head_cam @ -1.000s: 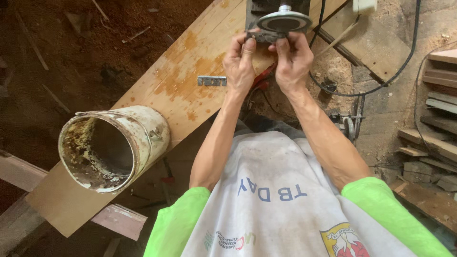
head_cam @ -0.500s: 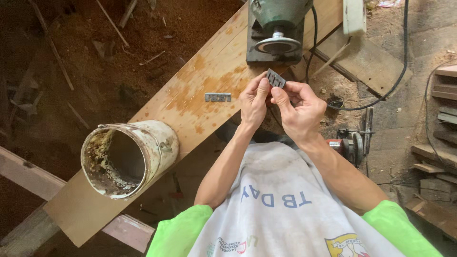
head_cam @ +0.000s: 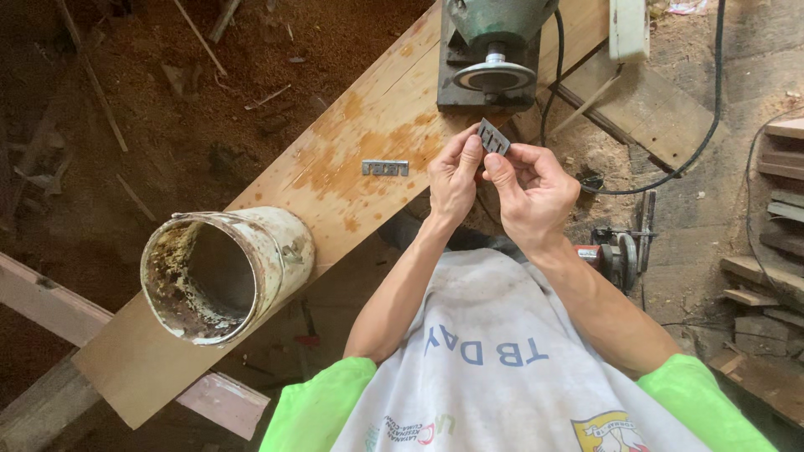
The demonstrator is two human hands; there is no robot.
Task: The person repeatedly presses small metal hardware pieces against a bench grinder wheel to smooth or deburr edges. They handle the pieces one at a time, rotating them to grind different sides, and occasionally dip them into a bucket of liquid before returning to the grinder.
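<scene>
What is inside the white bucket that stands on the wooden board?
The white bucket shows only a crust of brownish, dried residue on its inner wall. Its bottom lies in shadow, so anything down there cannot be seen. It stands on the wooden board.

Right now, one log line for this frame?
left hand: pinching small metal blade | right hand: pinching same blade | bench grinder: beyond hands | second blade: on plank | bucket: upright

Sawdust-strewn dirt floor (head_cam: 167, 92) lies under a stained plywood bench (head_cam: 360, 142), timber offcuts (head_cam: 779, 218) stacked beside it.

Grinder (head_cam: 494, 50) just beyond the hands
</scene>
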